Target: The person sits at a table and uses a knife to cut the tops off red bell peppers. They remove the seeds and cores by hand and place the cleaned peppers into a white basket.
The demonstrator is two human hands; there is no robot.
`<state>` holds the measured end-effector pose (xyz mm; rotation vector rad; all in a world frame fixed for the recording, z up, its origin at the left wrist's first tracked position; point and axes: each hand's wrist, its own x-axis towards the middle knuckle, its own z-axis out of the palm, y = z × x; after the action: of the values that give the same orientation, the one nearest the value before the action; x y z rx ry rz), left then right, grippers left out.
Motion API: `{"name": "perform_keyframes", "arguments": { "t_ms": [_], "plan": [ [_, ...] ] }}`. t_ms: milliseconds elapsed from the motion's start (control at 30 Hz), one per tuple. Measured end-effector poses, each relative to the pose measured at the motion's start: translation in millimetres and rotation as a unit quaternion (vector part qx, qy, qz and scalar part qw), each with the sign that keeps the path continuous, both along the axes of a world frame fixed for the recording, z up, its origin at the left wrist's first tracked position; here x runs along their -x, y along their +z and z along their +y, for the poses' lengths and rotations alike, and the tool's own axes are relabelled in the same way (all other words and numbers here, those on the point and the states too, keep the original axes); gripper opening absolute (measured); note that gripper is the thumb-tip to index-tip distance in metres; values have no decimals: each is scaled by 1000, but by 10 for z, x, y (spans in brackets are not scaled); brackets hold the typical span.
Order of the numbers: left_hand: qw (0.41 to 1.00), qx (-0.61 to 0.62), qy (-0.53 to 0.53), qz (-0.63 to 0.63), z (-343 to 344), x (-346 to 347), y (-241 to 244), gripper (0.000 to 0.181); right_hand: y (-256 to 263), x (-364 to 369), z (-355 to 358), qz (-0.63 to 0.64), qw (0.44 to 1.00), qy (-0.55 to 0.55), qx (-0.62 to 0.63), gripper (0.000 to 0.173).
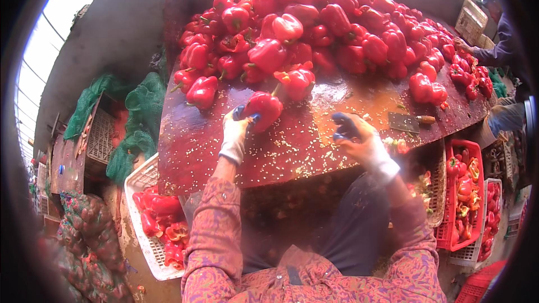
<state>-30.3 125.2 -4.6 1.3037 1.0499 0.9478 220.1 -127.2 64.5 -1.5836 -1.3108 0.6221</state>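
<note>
My left hand [240,128], in a white glove with blue fingertips, grips a red bell pepper [264,110] whose green stem points up and right. To the right, my right hand [358,136], gloved the same way, is held over the table with its fingers curled apart and nothing seen in them. Right of it lies a cleaver [404,122] with a wooden handle. A large heap of red bell peppers [299,21] covers the far part of the dark red table [189,151]. Pale seeds are scattered over its near part. A torn pepper [298,82] lies just beyond the held one.
A white crate [141,235] of red peppers stands at lower left, beside filled net sacks [90,244]. On the right are a crate with pepper scraps [438,185] and a red crate [478,219] of peppers. A co-worker's hand [463,45] touches the heap at far right.
</note>
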Motion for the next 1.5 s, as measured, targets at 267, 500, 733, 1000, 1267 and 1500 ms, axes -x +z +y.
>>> {"name": "perform_keyframes", "arguments": {
  "t_ms": [267, 500, 733, 1000, 1267, 1500],
  "plan": [
    [796, -529, -107, 274, -1023, 216, 724, 42, -310, 686, 605, 182, 974, -20, -132, 52],
    [945, -293, -5, 147, -1194, 429, -131, 68, -752, 1005, 592, 140, 990, 23, -6, 67],
    [946, 184, -11, -265, -1401, 392, -17, 62, -817, 1167, 323, 190, 979, 39, -65, 67],
    [980, -155, -52, -113, -1417, 319, 45, 62, -426, 878, 467, 70, 990, -27, -118, 50],
    [938, -324, -25, 125, -1559, 144, 193, 63, -360, 1003, 509, 211, 972, 95, -30, 43],
    [962, -182, -76, 191, -1418, 57, 74, 61, -469, 1128, 640, -143, 984, -15, -103, 39]
  ]
}}
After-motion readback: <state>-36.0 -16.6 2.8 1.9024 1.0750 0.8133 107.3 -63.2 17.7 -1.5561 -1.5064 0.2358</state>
